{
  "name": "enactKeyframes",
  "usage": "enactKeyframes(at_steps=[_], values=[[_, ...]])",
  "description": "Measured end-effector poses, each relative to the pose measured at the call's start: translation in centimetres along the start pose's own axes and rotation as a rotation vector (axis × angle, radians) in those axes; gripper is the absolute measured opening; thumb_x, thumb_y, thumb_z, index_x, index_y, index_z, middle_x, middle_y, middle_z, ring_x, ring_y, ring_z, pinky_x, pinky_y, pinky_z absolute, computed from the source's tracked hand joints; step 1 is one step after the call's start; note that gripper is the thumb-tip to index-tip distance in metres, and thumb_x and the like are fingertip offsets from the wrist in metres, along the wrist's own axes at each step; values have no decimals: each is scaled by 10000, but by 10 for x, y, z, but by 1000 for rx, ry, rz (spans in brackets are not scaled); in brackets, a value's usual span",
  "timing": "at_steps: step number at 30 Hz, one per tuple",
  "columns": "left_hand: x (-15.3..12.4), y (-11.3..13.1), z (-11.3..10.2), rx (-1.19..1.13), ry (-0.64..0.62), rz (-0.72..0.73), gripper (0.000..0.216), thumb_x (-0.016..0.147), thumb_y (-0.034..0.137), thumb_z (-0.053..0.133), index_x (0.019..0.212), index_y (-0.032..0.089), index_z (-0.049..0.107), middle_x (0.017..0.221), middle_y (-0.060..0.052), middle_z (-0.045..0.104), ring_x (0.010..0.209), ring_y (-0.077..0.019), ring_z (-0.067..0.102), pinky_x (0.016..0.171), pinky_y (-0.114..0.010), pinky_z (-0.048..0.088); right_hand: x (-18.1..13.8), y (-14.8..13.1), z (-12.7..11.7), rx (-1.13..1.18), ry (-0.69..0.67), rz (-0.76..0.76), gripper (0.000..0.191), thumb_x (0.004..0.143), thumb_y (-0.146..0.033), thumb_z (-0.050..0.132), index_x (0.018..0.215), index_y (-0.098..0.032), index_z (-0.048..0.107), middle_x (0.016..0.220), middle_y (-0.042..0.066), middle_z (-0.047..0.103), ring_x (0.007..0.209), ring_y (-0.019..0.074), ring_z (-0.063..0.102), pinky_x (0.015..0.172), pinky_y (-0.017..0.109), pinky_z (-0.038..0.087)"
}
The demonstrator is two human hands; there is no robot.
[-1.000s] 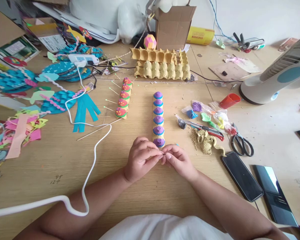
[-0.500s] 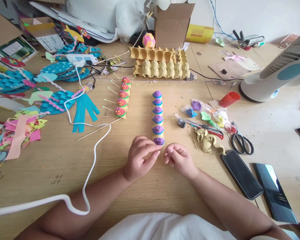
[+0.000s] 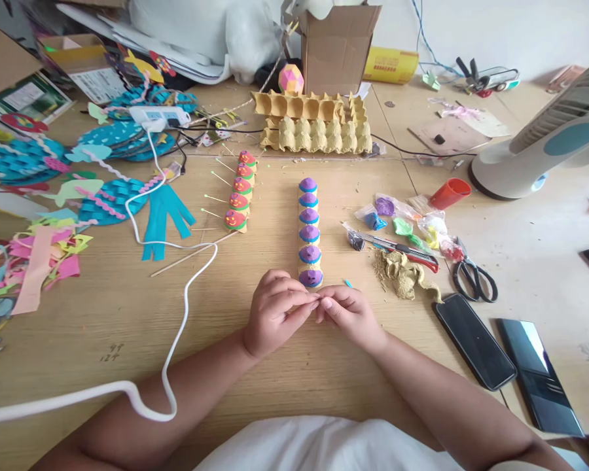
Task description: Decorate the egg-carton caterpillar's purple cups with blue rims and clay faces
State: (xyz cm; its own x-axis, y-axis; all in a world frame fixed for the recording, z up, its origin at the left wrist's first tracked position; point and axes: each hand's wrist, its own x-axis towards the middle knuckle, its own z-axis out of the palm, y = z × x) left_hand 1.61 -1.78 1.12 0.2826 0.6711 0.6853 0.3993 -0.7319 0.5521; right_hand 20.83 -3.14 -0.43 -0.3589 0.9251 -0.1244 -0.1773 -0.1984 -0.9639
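Note:
Just below the near end of an egg-carton caterpillar (image 3: pixel 309 234) with purple and blue clay bumps, my two hands meet at the fingertips. My left hand (image 3: pixel 281 307) is closed in a pinch. Its tips touch those of my right hand (image 3: pixel 351 314), which is pinched closed too. Whatever lies between the fingers is too small or hidden to name. The nearest bump of the caterpillar bears a small dark face. A tiny blue bit of clay (image 3: pixel 348 283) lies on the table beside my right hand. Further left stands a red and green caterpillar (image 3: pixel 239 196) with green-tipped sticks at its side.
To the right lie bagged clay lumps (image 3: pixel 403 227), a utility knife (image 3: pixel 397 250), scissors (image 3: pixel 475 278), carton scraps (image 3: pixel 401 275) and two phones (image 3: pixel 475 341). A white cable (image 3: pixel 186 307) winds across the left. Egg cartons (image 3: pixel 319 135) stand behind, and a fan (image 3: pixel 500 171) is at far right.
My right hand has moved slightly left and its fingertips now meet those of my left hand. A small blue bit has come into sight on the table beside the right hand.

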Motion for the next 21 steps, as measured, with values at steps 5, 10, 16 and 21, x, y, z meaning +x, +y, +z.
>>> enactKeyframes(at_steps=[5,10,16,21], values=[[-2,-2,0,27,7,-11,151,899,128,768,998,238,738,862,1,746,837,-161,598,816,-339,510,2,0,1,118,17,63,380,865,-563,785,919,-196,703,666,-5,715,483,74,501,472,201,374],[-3,-1,-2,17,-14,-54,166,947,154,703,1089,229,742,919,-22,749,895,-175,611,856,-360,510,3,4,-1,148,28,38,360,887,-546,769,927,-200,677,645,-16,713,450,64,476,453,198,349],[-2,-2,-2,-12,-2,-97,130,956,154,703,1047,234,750,910,-15,744,901,-169,612,866,-353,507,3,5,-2,152,33,36,354,897,-540,758,942,-200,666,650,-15,716,444,65,460,451,206,345],[-2,-4,-1,-24,-42,-90,90,951,206,731,1019,253,764,891,-8,755,885,-170,620,851,-353,511,2,3,-1,140,24,33,360,896,-544,757,916,-197,665,651,-9,709,455,69,471,460,210,352]])
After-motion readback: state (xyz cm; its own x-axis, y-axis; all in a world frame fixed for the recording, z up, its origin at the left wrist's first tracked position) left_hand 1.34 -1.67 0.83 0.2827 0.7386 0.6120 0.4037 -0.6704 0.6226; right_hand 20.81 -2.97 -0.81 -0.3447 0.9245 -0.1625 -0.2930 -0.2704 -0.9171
